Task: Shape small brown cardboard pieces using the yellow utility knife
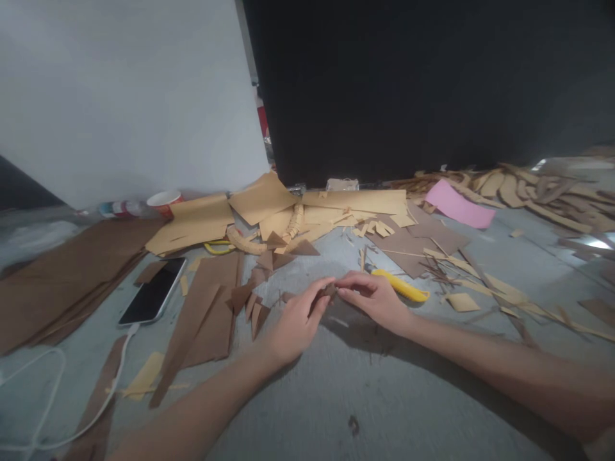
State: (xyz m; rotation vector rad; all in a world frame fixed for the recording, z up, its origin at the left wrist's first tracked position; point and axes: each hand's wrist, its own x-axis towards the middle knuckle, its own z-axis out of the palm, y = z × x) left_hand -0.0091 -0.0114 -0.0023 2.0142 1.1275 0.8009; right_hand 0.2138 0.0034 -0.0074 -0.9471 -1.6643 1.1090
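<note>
Left hand (298,318) and right hand (377,301) pinching brown piece (330,291), left of yellow cutter (402,286) | long axis unclear, partly hidden | brown triangles (241,298) farther left | pink sheet (460,204) beyond cutter, rightward

From my remote seat, I see my bare left forearm (218,387) slanting in from the near left, my bare right forearm (485,360) from the near right. My left hand (298,317) and right hand (378,301) sit close together mid-scene, each thumb bent toward its curled forefinger.
</note>
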